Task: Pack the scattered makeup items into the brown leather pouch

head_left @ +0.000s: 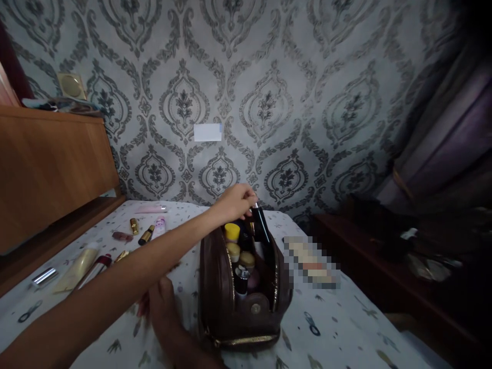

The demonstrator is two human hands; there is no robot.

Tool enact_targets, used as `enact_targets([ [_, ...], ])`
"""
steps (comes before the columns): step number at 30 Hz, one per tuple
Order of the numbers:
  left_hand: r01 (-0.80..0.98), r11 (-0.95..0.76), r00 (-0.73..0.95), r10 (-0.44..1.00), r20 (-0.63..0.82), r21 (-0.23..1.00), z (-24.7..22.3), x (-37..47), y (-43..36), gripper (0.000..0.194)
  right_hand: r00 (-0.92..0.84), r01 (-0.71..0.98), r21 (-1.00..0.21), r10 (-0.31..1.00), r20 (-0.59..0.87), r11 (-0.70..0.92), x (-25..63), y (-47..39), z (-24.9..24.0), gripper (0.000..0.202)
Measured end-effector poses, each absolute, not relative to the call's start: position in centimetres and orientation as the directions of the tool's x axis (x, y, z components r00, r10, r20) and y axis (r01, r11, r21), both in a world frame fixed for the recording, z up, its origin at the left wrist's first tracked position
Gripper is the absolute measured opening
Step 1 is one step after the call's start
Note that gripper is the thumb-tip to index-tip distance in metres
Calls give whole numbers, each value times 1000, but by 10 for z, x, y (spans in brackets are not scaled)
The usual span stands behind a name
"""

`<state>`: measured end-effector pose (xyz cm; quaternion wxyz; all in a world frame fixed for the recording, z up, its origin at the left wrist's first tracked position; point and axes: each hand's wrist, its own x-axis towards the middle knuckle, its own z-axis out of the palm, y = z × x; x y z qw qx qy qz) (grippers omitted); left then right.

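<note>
A dark brown zippered toiletry bag point(240, 320) stands open on the patterned cloth. My left hand point(237, 201) reaches over it, closed in a pinch on the silver-banded upper end of a slim black cosmetic tube point(261, 225). The tube tilts, its lower part inside the bag's right side. Within the bag are a yellow-capped container point(232, 232), small gold-lidded jars point(246, 260) and a black bottle with a silver cap point(242, 279). Left of the bag, below my left forearm, is my right hand point(163, 297). Its fingers are partly hidden and dim.
Several cosmetics lie to the left, among them a cream tube point(79, 264), a silver cap point(44, 277), a black-and-gold tube point(146, 235) and a pink tube point(151, 209). A blurred-out flat item point(312, 262) lies right of the bag. A wooden cabinet point(57, 174) borders the left.
</note>
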<state>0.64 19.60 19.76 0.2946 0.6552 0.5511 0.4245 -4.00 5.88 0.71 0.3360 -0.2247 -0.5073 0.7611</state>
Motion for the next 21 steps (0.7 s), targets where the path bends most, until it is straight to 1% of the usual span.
enact_targets([
  [4, 492, -257, 81, 965, 250, 832, 204, 1, 192, 11, -683, -286, -917, 730, -9, -279, -41, 59, 4, 37],
  [10, 484, -292, 136, 956, 259, 825, 189, 7, 189, 8, -690, -214, -947, 724, -28, -240, -38, 60, 8, 33],
  [15, 496, -314, 292, 938, 185, 809, 179, 7, 191, 11, -693, -181, -956, 719, -42, -230, -35, 62, 12, 28],
  [18, 427, -304, 275, 941, 198, 851, 183, 3, 189, 10, -697, -200, -954, 717, -21, -223, -36, 62, 8, 31],
  [21, 396, -292, 224, 950, 217, 870, 195, -4, 186, 10, -709, -252, -943, 705, 28, -216, -39, 61, 3, 41],
])
